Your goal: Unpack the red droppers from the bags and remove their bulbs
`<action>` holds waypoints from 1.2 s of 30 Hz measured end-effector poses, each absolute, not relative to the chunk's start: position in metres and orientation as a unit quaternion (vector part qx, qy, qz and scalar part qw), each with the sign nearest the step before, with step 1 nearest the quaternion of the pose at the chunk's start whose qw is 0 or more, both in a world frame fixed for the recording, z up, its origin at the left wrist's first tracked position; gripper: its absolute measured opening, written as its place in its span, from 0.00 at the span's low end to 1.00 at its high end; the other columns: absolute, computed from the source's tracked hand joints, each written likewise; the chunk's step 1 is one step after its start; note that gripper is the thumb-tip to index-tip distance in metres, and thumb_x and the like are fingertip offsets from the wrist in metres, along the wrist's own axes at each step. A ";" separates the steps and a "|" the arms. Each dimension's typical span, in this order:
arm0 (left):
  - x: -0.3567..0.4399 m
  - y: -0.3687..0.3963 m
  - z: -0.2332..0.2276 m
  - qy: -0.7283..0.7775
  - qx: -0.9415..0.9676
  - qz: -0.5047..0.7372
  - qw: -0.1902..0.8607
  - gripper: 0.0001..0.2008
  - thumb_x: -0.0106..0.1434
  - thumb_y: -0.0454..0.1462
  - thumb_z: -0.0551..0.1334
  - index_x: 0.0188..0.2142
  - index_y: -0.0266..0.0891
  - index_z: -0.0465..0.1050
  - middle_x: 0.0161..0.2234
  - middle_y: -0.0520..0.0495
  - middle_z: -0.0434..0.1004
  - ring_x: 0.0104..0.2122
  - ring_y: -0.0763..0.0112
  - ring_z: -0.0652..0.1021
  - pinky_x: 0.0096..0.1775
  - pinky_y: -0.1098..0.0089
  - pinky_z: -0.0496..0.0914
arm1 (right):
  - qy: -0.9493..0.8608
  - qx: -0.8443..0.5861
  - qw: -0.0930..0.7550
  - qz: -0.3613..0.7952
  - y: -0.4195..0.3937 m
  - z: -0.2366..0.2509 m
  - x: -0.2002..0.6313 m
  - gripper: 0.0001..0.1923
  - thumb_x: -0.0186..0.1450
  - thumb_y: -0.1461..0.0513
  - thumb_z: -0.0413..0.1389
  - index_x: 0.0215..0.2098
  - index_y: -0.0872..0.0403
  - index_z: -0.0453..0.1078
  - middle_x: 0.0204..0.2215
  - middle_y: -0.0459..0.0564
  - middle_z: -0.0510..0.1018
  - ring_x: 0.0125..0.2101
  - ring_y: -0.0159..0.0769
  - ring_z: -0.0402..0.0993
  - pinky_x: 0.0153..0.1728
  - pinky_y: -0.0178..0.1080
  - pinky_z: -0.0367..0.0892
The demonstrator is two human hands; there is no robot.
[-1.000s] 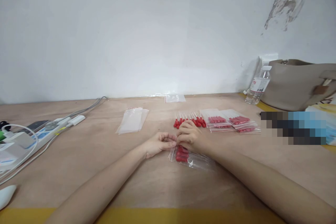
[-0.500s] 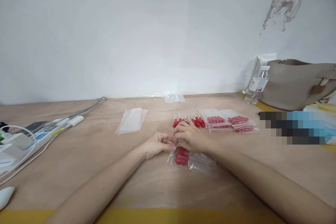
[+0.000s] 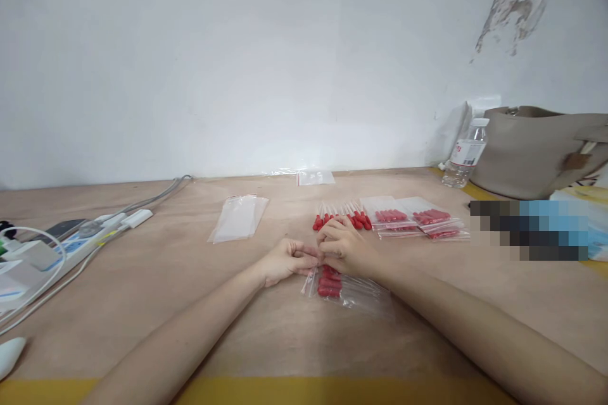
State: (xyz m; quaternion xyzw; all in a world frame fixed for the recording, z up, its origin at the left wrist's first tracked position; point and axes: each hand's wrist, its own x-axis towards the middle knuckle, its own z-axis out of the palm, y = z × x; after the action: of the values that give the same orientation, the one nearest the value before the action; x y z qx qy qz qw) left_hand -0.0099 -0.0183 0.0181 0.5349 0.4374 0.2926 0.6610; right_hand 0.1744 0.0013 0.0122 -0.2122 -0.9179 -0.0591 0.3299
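Observation:
A clear zip bag (image 3: 361, 300) lies on the table in front of me, holding several droppers with red rubber bulbs (image 3: 329, 286). My left hand (image 3: 284, 264) pinches the bag's zip edge between thumb and fingers. Beside it, my right hand (image 3: 346, 248) has its fingers bent and closed on the same edge, their tips touching my left fingers. Part of the bag and its upper corner are hidden under the right hand. Just beyond that hand lies a row of loose red-bulbed droppers (image 3: 363, 221), partly covered by it.
Filled zip bags (image 3: 392, 218) lie to the right. A stack of flat zip bags (image 3: 237, 218) is left of centre; another bag (image 3: 316, 178) lies by the wall. A power strip (image 3: 78, 243) with cables sits left. A bottle (image 3: 465, 155) and handbag (image 3: 527, 152) stand back right.
Both hands have shifted slightly along the zip edge, the left thumb moving a little up and right. The bag has moved very slightly left.

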 end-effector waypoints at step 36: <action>-0.010 -0.028 0.002 0.461 0.822 0.292 0.162 0.12 0.58 0.31 0.52 0.33 0.39 0.75 0.30 0.48 0.66 0.34 0.70 0.69 0.37 0.71 0.64 | -0.862 -0.404 0.183 0.245 -0.022 0.033 0.209 0.12 0.53 0.56 0.57 0.32 0.54 0.67 0.24 0.45 0.70 0.25 0.30 0.64 0.24 0.32 0.57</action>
State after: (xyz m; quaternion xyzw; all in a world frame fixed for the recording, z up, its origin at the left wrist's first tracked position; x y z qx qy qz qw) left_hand -0.0097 -0.0285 0.0021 0.8222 0.4612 0.2917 0.1621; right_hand 0.2091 -0.0217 0.0328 -0.4036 -0.8623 0.2449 0.1831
